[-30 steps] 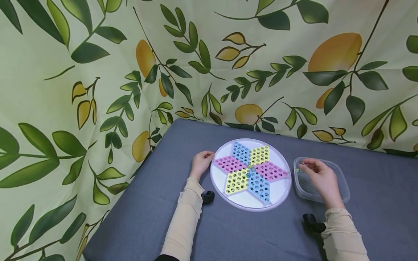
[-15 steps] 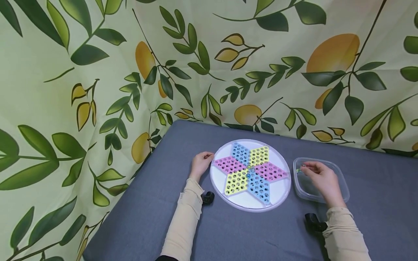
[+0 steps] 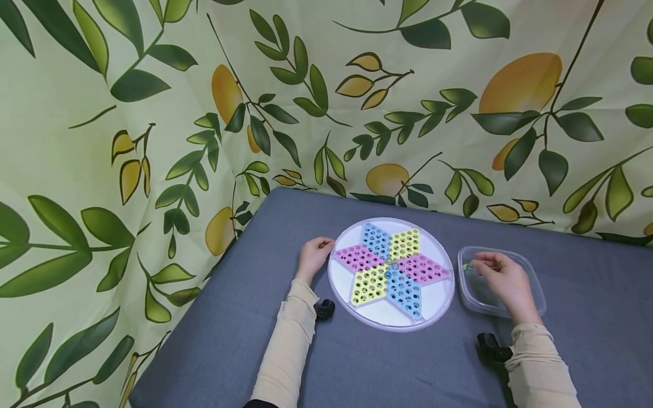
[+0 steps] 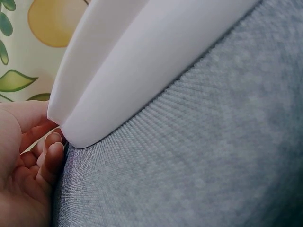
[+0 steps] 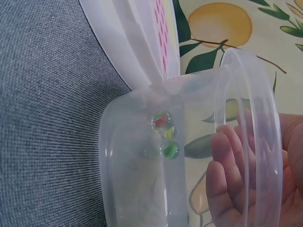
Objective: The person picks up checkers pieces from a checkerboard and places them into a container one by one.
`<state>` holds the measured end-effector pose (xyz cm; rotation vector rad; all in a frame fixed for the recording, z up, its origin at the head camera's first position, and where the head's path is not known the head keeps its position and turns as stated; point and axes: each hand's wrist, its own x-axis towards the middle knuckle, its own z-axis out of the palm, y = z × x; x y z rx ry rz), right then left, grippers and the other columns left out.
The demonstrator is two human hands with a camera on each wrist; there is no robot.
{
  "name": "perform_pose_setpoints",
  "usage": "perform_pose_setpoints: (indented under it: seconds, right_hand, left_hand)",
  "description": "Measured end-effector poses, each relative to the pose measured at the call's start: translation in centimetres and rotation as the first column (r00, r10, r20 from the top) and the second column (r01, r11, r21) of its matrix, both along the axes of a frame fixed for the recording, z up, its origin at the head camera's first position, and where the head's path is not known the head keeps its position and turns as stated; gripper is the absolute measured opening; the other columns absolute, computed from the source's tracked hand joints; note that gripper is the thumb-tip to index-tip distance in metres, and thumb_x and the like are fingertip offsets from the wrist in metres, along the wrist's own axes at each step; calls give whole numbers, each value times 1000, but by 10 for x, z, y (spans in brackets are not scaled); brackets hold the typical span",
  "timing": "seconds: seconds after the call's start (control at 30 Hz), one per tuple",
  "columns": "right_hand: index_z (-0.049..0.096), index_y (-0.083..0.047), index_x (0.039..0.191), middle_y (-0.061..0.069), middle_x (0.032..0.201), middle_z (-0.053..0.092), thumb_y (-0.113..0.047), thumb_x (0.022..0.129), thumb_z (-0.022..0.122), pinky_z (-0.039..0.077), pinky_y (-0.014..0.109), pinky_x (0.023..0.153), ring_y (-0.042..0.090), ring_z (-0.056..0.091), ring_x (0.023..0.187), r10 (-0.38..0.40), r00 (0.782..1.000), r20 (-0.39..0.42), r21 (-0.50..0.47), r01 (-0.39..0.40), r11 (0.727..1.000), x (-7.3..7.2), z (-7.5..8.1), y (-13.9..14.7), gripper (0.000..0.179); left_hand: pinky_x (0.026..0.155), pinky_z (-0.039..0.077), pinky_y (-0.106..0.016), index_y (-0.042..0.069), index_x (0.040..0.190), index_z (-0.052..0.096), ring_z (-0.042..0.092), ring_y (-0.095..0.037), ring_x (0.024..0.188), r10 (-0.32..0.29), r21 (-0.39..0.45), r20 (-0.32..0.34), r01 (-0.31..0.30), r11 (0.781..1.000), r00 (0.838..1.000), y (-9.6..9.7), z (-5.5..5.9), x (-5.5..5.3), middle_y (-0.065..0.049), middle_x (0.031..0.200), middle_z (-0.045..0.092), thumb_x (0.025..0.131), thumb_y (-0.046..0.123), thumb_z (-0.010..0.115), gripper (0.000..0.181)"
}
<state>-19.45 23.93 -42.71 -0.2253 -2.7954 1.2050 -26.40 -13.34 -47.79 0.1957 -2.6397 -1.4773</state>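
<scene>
A round white Chinese checkers board (image 3: 439, 243) with a pink, yellow and blue holed star lies on the table. Several glass marbles (image 3: 388, 274) sit near its middle. My left hand (image 3: 313, 258) is at the board's left edge, fingertips against the white rim (image 4: 123, 71), its lower fingers loosely curled. My right hand (image 3: 502, 277) is over a clear plastic container (image 3: 538, 283), fingers bent above its left part. In the right wrist view a green marble (image 5: 170, 150) lies inside with a yellow and a red-green one. I cannot tell whether the right fingertips, partly behind the rim, hold a marble.
The grey cloth-covered table (image 3: 229, 317) reaches back to a leaf-and-fruit patterned curtain (image 3: 306, 113). The container stands close to the board's right side. Black wrist devices (image 3: 325, 309) sit by both forearms.
My right hand has shifted very slightly over the container, and the small glint at its fingertips is less visible. The left hand and the board hold still.
</scene>
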Motion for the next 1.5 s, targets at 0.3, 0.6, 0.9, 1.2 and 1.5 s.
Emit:
perform_pose_setpoints:
  seconds: [0.3,0.6,0.9,1.2,1.5]
  right_hand:
    - [56,-2,121,15,100,64,-40,94,49,41,20,59,-1,51,73,-9,1000,30,-9,9,1000,3,2,-3,47]
    - [58,-4,120,11,97,64,-46,93,47,40,20,60,-2,51,74,-28,1000,9,-45,28,999,6,1,-2,51]
    - [62,-17,117,-16,85,63,-61,86,48,41,19,60,-9,55,74,-67,994,-90,-51,63,997,-26,-57,31,55]
    - [61,-15,117,-3,94,66,-54,88,53,42,20,62,-4,58,79,-61,993,-105,-130,47,990,-11,-23,9,49]
    - [61,-9,118,-27,84,57,-43,92,52,42,12,64,-11,57,77,-27,990,-139,-143,7,990,8,16,-17,44]
  left_hand:
    - [69,47,-26,6,99,71,57,-16,77,-10,13,-13,11,1000,1000,0,1,0,-11,89,69,90,22,60,22]
    - [68,47,-24,7,102,71,56,-15,78,-7,33,15,6,999,1000,1,1,3,-10,91,68,91,24,59,23]
    - [65,45,-23,6,99,71,55,-14,74,-6,31,-5,6,999,1000,0,0,1,-10,87,68,90,22,60,22]
    - [64,44,-23,6,97,72,55,-13,72,-12,20,-36,13,1000,999,-1,-1,0,-10,84,68,89,22,61,21]
    - [64,44,-22,6,98,71,55,-14,74,-23,32,-27,24,999,999,-2,-1,0,-11,86,68,89,22,60,21]
